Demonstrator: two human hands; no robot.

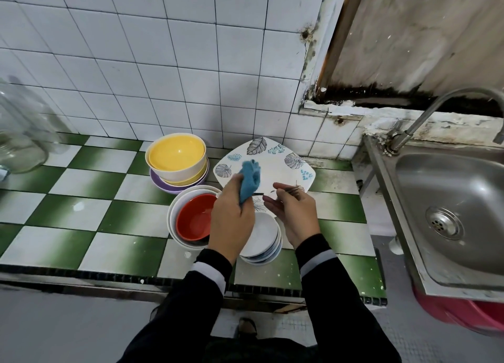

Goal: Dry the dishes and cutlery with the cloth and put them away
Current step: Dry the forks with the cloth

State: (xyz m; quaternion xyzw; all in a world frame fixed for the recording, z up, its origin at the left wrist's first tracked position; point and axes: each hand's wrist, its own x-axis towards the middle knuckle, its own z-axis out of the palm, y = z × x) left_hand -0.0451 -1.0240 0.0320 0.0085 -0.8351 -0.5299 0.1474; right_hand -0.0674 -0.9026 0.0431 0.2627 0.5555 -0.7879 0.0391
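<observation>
1. On the checked counter point(81, 177), just beyond both hands, lies the leaf-patterned plate point(272, 161), its near corner by my right hand point(296, 212), the nearer one
2. My left hand point(231, 215) grips the blue cloth point(249, 180); the right is loosely open, seemingly empty

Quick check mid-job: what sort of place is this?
Most likely a modest home kitchen: a steel sink with a tap, a green-and-white tiled counter carrying stacked bowls, and the left hand gripping a blue cloth over a leaf-patterned plate.
</observation>
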